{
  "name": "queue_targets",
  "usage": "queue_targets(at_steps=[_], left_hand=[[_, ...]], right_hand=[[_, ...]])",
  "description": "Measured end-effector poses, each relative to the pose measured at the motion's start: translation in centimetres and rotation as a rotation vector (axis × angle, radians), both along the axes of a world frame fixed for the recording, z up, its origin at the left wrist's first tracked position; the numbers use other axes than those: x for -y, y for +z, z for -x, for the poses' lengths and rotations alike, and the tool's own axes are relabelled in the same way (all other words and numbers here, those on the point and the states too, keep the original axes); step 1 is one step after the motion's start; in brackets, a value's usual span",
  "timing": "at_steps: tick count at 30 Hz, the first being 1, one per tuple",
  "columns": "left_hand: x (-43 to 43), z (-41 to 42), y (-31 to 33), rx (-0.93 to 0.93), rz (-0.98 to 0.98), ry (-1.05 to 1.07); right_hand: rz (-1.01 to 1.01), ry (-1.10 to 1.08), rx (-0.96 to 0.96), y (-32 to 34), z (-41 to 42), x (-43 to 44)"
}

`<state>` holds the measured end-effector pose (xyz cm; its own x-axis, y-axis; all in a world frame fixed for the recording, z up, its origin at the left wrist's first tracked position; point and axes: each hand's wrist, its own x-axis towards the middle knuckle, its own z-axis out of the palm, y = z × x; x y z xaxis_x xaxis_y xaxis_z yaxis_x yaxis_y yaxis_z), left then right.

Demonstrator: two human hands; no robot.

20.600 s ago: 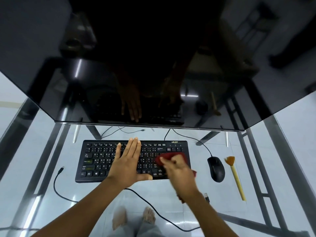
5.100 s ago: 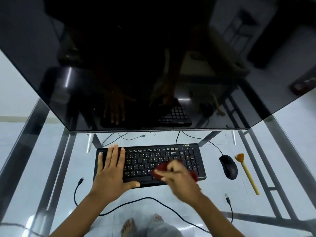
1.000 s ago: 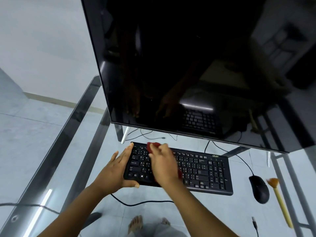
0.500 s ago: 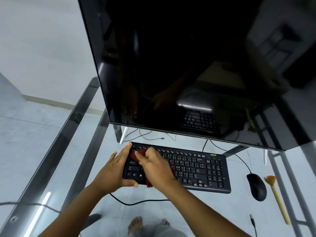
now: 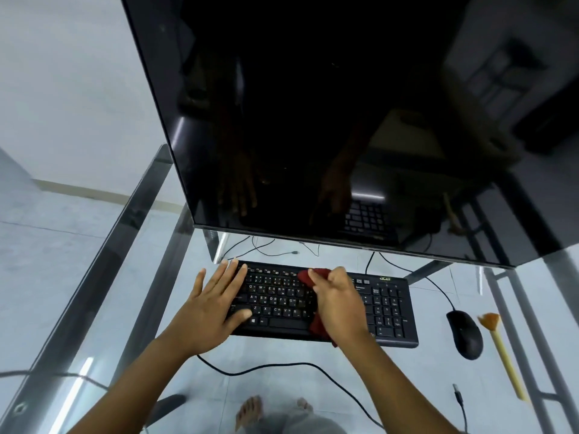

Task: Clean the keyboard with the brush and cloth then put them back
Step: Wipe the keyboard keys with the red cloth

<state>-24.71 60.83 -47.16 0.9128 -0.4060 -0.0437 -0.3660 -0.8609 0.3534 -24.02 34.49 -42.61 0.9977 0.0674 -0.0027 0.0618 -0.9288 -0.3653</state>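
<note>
A black keyboard point(image 5: 385, 305) lies on the glass desk in front of the monitor. My left hand point(image 5: 213, 305) rests flat on the keyboard's left end, fingers spread. My right hand point(image 5: 338, 303) presses a dark red cloth point(image 5: 308, 277) onto the middle keys; the cloth shows above my fingers and below my palm. A brush point(image 5: 501, 349) with a yellow handle and orange bristles lies on the desk at the far right, beyond the mouse, untouched.
A large dark monitor point(image 5: 313, 120) overhangs the keyboard's far edge. A black mouse point(image 5: 465, 333) sits right of the keyboard. Cables point(image 5: 282, 366) run along the near side of the glass desk point(image 5: 94, 308), whose metal frame bars show at left and right.
My right hand with the cloth has slid from the keyboard's left end to its middle. My left hand has flattened on the left keys.
</note>
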Motion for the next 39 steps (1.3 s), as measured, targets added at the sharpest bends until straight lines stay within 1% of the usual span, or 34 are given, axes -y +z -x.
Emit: queue_targets(at_steps=[2,4,5,6,7,9,10,11,12,13,14,16,17,18,19,21,22,23,26,27,28,29,30,32,33,34,37,38,39], left_hand=[[2.1,-0.3,0.1,0.084,-0.016,-0.011],[4.8,-0.6,-0.2,0.12,-0.022,-0.018],[6.0,-0.7,-0.3,0.123,-0.027,-0.02],[7.1,-0.8,-0.5,0.115,-0.036,-0.022],[7.8,-0.8,-0.6,0.107,-0.055,-0.022],[8.7,-0.6,-1.0,0.088,-0.105,-0.012],[8.9,-0.5,-1.2,0.086,-0.119,-0.001],[9.0,-0.5,-1.3,0.091,-0.125,0.009],[9.1,-0.5,-1.3,0.1,-0.127,0.015],[9.1,-0.4,-1.4,0.106,-0.128,0.013],[9.1,-0.4,-1.5,0.114,-0.127,0.006],[8.9,-0.4,-1.7,0.132,-0.127,-0.009],[8.9,-0.4,-1.7,0.14,-0.13,-0.014],[8.8,-0.4,-1.7,0.145,-0.134,-0.015],[8.9,-0.4,-1.7,0.145,-0.136,-0.01],[9.4,-0.6,-1.4,0.136,-0.135,0.005],[9.8,-0.7,-1.3,0.131,-0.129,0.004],[10.4,-0.8,-1.2,0.129,-0.125,-0.01],[12.3,-1.1,-1.0,0.13,-0.128,-0.068],[12.8,-1.2,-1.0,0.127,-0.129,-0.08],[13.1,-1.2,-0.9,0.126,-0.133,-0.089],[13.4,-1.2,-0.9,0.129,-0.14,-0.099],[13.6,-1.2,-1.0,0.135,-0.146,-0.11],[14.3,-1.0,-1.0,0.134,-0.154,-0.139],[14.7,-0.9,-1.1,0.129,-0.157,-0.15],[15.1,-0.8,-1.2,0.123,-0.158,-0.152],[15.8,-0.4,-1.5,0.12,-0.139,-0.129],[15.8,-0.3,-1.6,0.128,-0.133,-0.13],[15.7,-0.3,-1.7,0.137,-0.131,-0.136]], right_hand=[[-0.011,0.013,0.046,-0.9,0.6,-0.3],[-0.02,0.142,0.065,-1.3,1.8,-1.6],[-0.021,0.138,0.051,-1.6,1.8,-1.5],[-0.017,0.106,0.034,-1.5,1.7,-0.8],[0.046,0.081,0.041,-0.8,1.5,0.2],[0.027,-0.115,0.024,-0.3,0.4,2.0],[-0.036,-0.159,0.035,-0.1,0.1,2.4],[0.008,-0.149,0.012,-0.6,0.0,2.5],[-0.001,-0.115,0.056,-0.8,0.3,1.9],[0.016,-0.06,0.044,-1.3,0.6,1.1],[-0.071,-0.016,0.059,-2.2,1.2,0.6],[-0.098,0.117,0.019,-2.4,1.5,0.6],[-0.118,0.114,-0.018,-2.1,0.7,1.7],[-0.118,0.073,-0.026,-1.4,0.1,2.8],[-0.106,-0.034,-0.056,-1.4,-0.7,4.1],[-0.07,-0.217,-0.054,-1.4,-1.4,5.4],[-0.062,-0.207,-0.045,-1.8,-1.2,5.2],[-0.094,-0.14,-0.045,-1.5,-0.7,4.2],[-0.031,0.195,-0.001,-2.3,1.3,2.1],[0.009,0.209,0.015,-2.6,1.4,2.9],[0.065,0.179,0.068,-2.7,1.0,4.3],[0.153,0.125,0.077,-2.2,0.7,5.8],[0.185,0.021,0.081,-2.0,0.3,7.6],[0.169,-0.144,0.102,-1.1,0.1,9.8],[0.179,-0.161,0.103,-1.3,0.1,10.3],[0.129,-0.16,0.132,-1.7,0.1,10.0],[0.068,0.043,0.035,-3.0,1.3,7.9],[0.052,0.07,0.033,-3.1,1.3,8.0],[0.06,-0.004,0.015,-2.6,1.0,8.8]])
